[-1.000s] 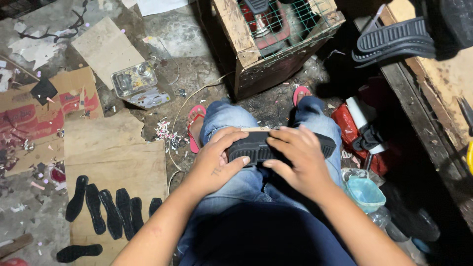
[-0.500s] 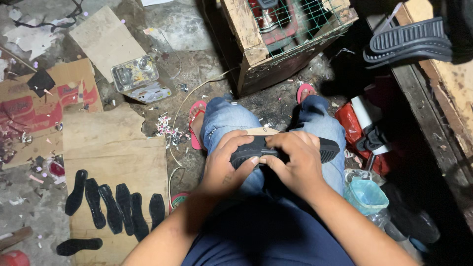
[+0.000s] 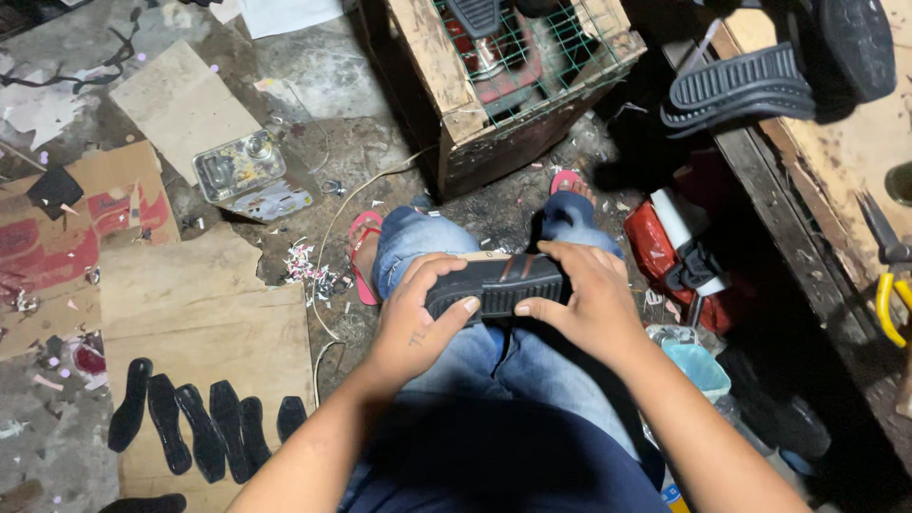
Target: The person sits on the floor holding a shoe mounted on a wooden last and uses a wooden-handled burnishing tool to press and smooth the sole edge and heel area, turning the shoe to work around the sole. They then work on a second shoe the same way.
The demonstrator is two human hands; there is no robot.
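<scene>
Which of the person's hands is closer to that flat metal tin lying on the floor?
Left. The left hand grips the black sole on the lap, on the side toward the metal tin; the right hand holds the sole's far end.

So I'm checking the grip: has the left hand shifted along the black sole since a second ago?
Cannot tell: the left hand grips the black sole at its end nearest the pink sandal, as before.

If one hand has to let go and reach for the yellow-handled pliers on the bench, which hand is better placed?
Probably the right hand. The pliers lie on the bench to the person's right. The left hand grips the black sole on the far side and would have to cross over.
</scene>
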